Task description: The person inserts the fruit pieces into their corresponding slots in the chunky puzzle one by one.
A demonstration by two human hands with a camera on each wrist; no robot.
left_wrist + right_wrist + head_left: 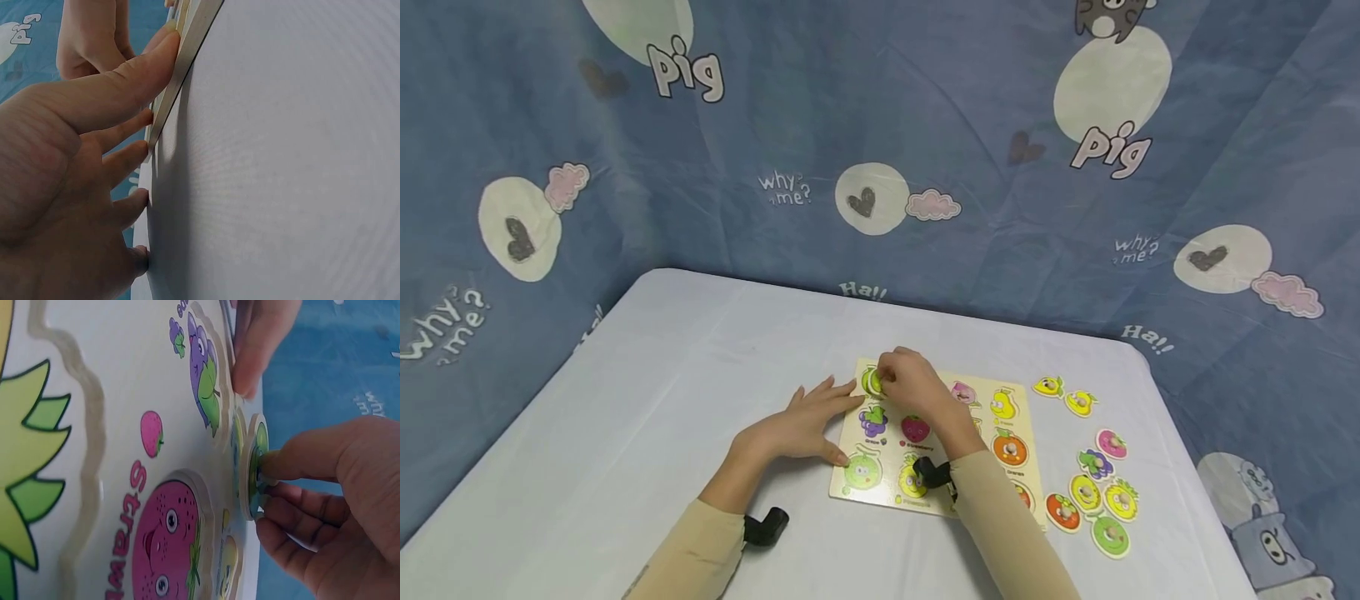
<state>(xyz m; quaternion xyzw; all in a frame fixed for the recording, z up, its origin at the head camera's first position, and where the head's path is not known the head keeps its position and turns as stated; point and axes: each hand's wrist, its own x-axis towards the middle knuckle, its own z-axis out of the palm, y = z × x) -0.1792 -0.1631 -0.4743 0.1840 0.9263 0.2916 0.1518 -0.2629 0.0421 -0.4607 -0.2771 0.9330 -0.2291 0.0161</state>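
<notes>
Pinches round piece [872, 382] with right hand [917, 390] over far left corner of board [891, 458]; being round, shows no clear long axis. Seems almost parallel to slot [237, 442], slightly raised; cannot tell whether touching. Rests left hand [797, 425], with spread fingers, on left edge of board, just left and near of piece.

In the head view, the right sleeve [1011, 525] covers part of the puzzle board [889, 467], and the right hand [913, 383] hides one side of the green piece [870, 383]. The pear label [1007, 423] (mere specks) is too small to read. The right wrist view's lower edge cuts off the strawberry [164, 540].
</notes>
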